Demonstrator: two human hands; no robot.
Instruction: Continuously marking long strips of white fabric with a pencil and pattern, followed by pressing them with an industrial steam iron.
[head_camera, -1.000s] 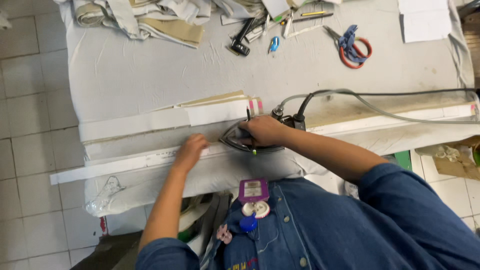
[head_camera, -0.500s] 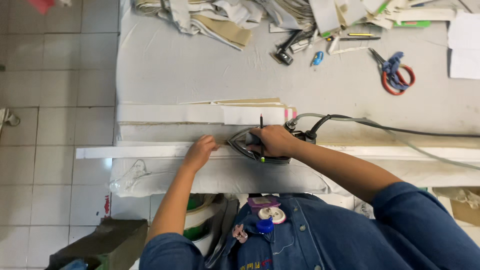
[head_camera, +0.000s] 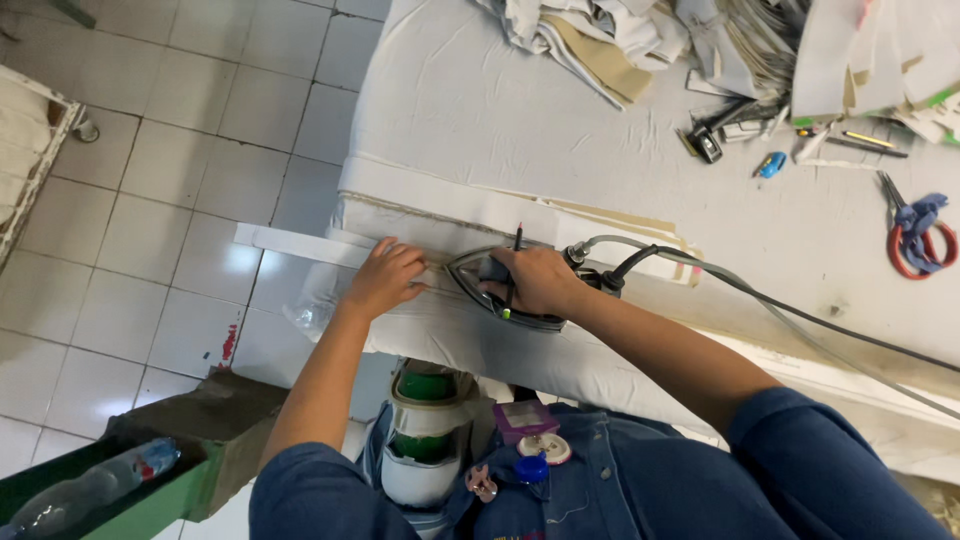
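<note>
R hand (head_camera: 535, 280) is gripping the iron (head_camera: 490, 285) w/ a pencil (head_camera: 514, 262) between fingers. L hand (head_camera: 385, 277) is lying flat, fingers spread, pressing the white fabric strip (head_camera: 290, 243) on the counter (head_camera: 480, 130).

Bright, even overhead light, soft shadows, sharp centre, slight wide-angle bending at the edges.
</note>
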